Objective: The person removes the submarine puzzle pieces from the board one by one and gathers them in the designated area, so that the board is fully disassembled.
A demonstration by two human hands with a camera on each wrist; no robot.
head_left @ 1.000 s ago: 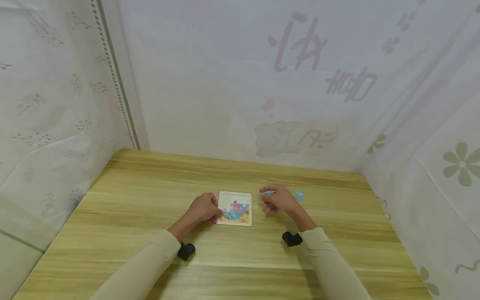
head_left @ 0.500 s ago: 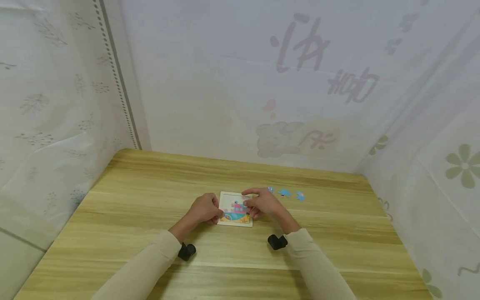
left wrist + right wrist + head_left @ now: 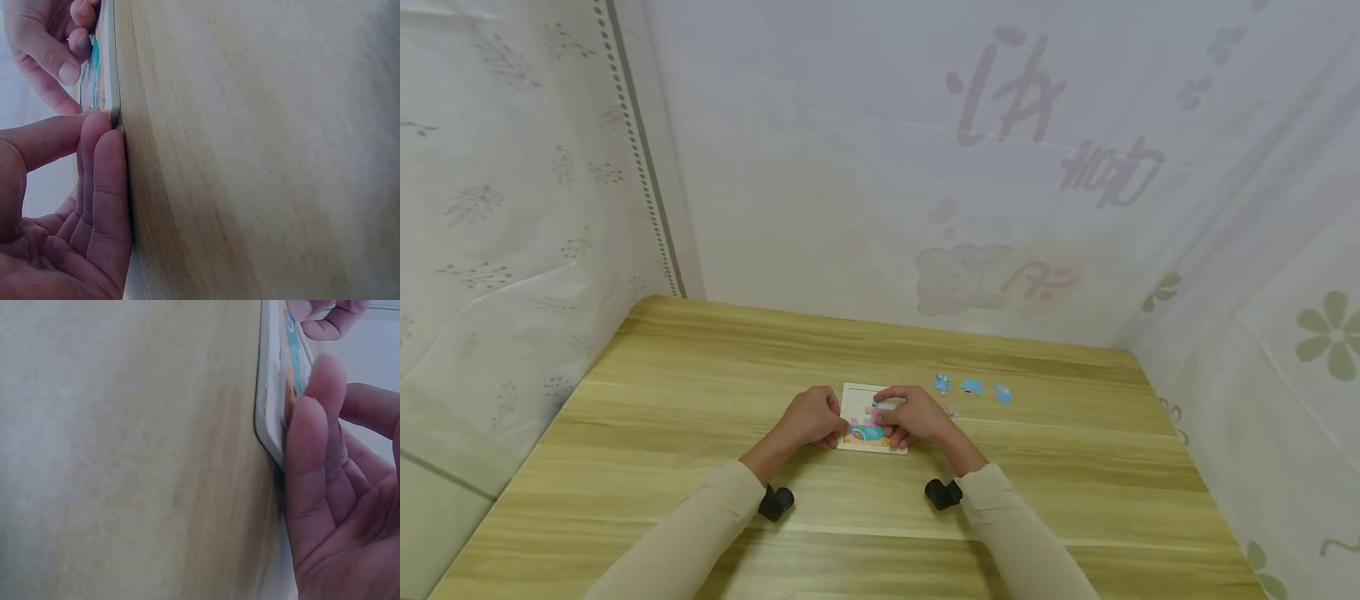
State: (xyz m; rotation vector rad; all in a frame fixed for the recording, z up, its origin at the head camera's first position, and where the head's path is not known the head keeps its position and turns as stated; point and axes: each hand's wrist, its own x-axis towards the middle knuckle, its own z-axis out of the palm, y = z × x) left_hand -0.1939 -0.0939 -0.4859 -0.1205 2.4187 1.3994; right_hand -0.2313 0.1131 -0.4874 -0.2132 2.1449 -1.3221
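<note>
A small jigsaw puzzle board [image 3: 872,451] with a pale frame lies flat on the table. Its lower part is filled with teal, yellow and pink picture pieces [image 3: 868,432], while the upper part shows bare backing. At the board's left edge, my left hand [image 3: 811,415] pinches the frame between thumb and fingers. My right hand [image 3: 921,414] reaches over the right side, its fingertips resting on the picture and covering part of it. In the right wrist view, two extended fingers [image 3: 306,437] lie along the frame's corner; no loose piece shows between them.
Loose blue puzzle pieces [image 3: 972,387] lie in a row right of the board, and another small piece [image 3: 951,411] sits close beside the right hand. Black wrist cameras [image 3: 943,493] hang under both forearms. A patterned cloth [image 3: 820,167] stands behind the wooden table [image 3: 737,350].
My right hand has moved left from beside the loose pieces onto the right side of the board, uncovering those pieces. The left hand keeps its grip on the frame.
</note>
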